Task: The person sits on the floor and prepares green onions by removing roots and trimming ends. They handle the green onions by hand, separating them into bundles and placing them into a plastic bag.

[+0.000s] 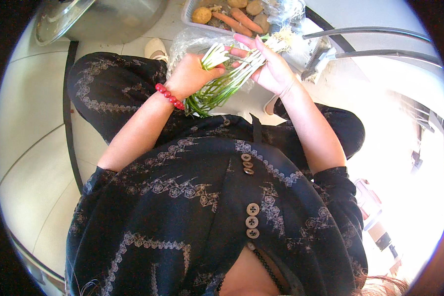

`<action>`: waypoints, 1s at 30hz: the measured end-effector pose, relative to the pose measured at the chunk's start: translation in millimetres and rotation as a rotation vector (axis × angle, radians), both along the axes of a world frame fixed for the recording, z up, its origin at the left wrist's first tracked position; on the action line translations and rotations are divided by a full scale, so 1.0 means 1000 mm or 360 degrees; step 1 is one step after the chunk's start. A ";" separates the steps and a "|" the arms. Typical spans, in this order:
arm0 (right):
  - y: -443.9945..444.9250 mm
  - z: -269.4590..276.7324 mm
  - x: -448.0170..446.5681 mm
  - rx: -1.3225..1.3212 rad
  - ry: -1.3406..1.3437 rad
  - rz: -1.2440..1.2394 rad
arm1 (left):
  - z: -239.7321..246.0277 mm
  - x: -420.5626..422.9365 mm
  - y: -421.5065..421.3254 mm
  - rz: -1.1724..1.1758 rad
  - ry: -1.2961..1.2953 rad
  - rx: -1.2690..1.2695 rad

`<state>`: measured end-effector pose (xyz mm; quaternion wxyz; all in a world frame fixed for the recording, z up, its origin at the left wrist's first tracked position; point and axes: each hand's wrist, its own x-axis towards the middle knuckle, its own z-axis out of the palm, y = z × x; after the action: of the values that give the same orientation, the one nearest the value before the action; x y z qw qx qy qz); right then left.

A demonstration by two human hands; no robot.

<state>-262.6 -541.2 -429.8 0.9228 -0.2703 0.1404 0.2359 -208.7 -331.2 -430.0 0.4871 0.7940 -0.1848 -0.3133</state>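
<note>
My left hand (194,72), with a red bead bracelet at the wrist, is closed around a small bundle of thin scallions (215,56); their white ends stick out past the fingers. In my right hand (272,70) lies a larger bunch of scallions (249,64), held between thumb and fingers. Its pale, stringy roots (283,39) point up and right, and its green leaves (214,94) slant down-left below my left hand. Both hands are close together above the gap between my knees.
A plastic crate (187,16) beyond my hands holds carrots (240,22) and round potato-like vegetables. Clear plastic bags (187,42) lie near it. A large metal basin (114,22) stands upper left. Black tubular legs (377,54) extend from the right. My shoes rest on the tiled floor (33,111).
</note>
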 end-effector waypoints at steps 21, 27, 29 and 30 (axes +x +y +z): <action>0.020 -0.008 -0.007 0.0114 -0.0080 -0.0730 | 0.024 0.000 -0.009 0.0327 0.1209 -0.0362; 0.015 -0.011 -0.008 -0.0141 -0.0135 -0.0855 | 0.024 0.001 -0.013 0.0297 0.1075 -0.0266; 0.017 -0.012 -0.008 -0.0211 -0.0067 -0.0907 | 0.024 0.002 -0.013 0.0309 0.0786 -0.0237; 0.019 -0.013 -0.007 -0.0263 -0.0027 -0.0923 | 0.023 0.003 -0.014 0.0325 0.0637 -0.0216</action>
<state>-269.7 -522.1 -443.1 0.9277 -0.2950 0.2227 -0.0520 -205.7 -345.2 -406.8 0.5956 0.6960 -0.0240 -0.4004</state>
